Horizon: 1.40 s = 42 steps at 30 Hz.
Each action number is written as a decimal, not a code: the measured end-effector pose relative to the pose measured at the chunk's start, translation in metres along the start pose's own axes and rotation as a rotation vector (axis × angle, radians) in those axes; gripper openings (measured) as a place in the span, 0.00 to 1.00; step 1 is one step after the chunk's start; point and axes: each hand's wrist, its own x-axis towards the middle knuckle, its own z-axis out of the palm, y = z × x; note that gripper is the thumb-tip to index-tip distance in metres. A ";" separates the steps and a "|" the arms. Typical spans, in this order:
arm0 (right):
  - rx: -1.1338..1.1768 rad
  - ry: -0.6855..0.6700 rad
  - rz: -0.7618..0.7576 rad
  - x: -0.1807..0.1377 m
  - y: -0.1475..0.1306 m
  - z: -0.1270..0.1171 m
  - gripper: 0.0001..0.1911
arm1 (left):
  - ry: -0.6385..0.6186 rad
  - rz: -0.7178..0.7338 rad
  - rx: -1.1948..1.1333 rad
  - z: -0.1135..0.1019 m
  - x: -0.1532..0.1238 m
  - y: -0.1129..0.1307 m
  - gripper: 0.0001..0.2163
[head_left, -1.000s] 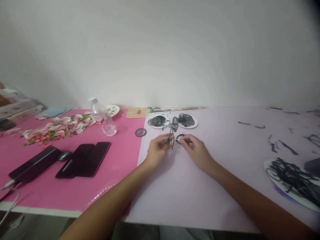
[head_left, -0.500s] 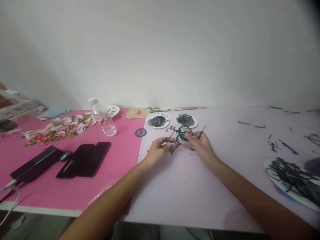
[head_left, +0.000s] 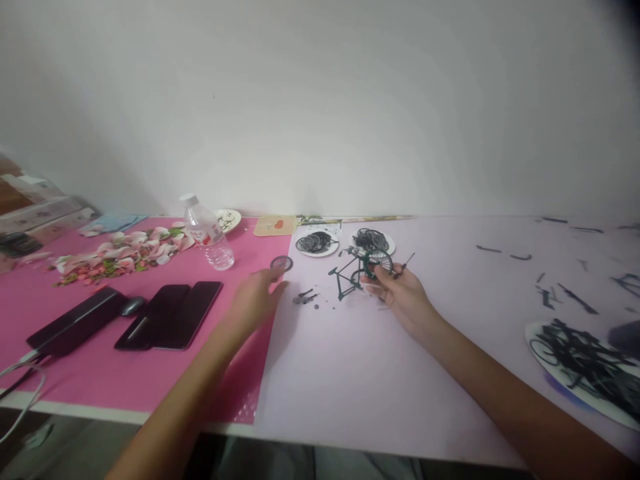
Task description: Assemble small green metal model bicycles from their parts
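In my right hand (head_left: pixel 397 287) is a dark green miniature bicycle (head_left: pixel 347 275), gripped by its wheel at the right. Its frame reaches out to the left above the pale table part. A thin dark tool (head_left: pixel 408 261) also pokes out from the fingers of that hand. My left hand (head_left: pixel 257 297) is empty, fingers apart, over the pink part of the table. Its fingertips are at the near side of a loose black spoked wheel (head_left: pixel 281 263); whether they touch it I cannot tell. Small dark parts (head_left: pixel 305 298) lie between my hands.
Two white plates of black wheels and parts, the left plate (head_left: pixel 317 253) and the right plate (head_left: pixel 389 240), stand at the back. A plate (head_left: pixel 543 353) piled with dark frames is at right. Two phones (head_left: pixel 187 317), a bottle (head_left: pixel 207 233) and artificial petals (head_left: pixel 145 247) are at left.
My left hand has let go of the bicycle and moved left to the loose wheel. My right hand stays nearly in place, still holding the bicycle.
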 end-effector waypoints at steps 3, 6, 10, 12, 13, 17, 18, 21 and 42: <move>-0.018 -0.013 0.002 -0.003 0.000 0.002 0.35 | 0.063 -0.227 0.518 -0.045 -0.016 -0.030 0.20; -0.059 -0.029 0.012 -0.006 0.001 0.005 0.33 | -0.013 -0.465 0.729 -0.075 -0.030 -0.048 0.24; -0.104 -0.032 0.019 -0.007 0.005 0.006 0.31 | -0.048 -0.563 0.754 -0.082 -0.042 -0.060 0.26; -0.118 -0.027 0.019 -0.006 0.007 0.005 0.31 | -0.041 -0.567 0.774 -0.077 -0.044 -0.062 0.25; -0.121 -0.026 0.019 -0.005 0.008 0.005 0.31 | -0.027 -0.558 0.783 -0.074 -0.044 -0.063 0.24; -0.134 -0.020 0.027 -0.005 0.008 0.006 0.33 | -0.009 -0.566 0.817 -0.066 -0.039 -0.061 0.23; -0.140 -0.015 0.027 -0.005 0.008 0.007 0.33 | -0.007 -0.580 0.818 -0.066 -0.037 -0.060 0.22; -0.146 -0.012 0.021 -0.007 0.004 0.010 0.33 | -0.013 -0.588 0.794 -0.068 -0.036 -0.055 0.21; -0.179 -0.098 -0.026 0.000 0.004 0.038 0.30 | -0.898 -0.023 -0.838 0.026 0.034 0.035 0.29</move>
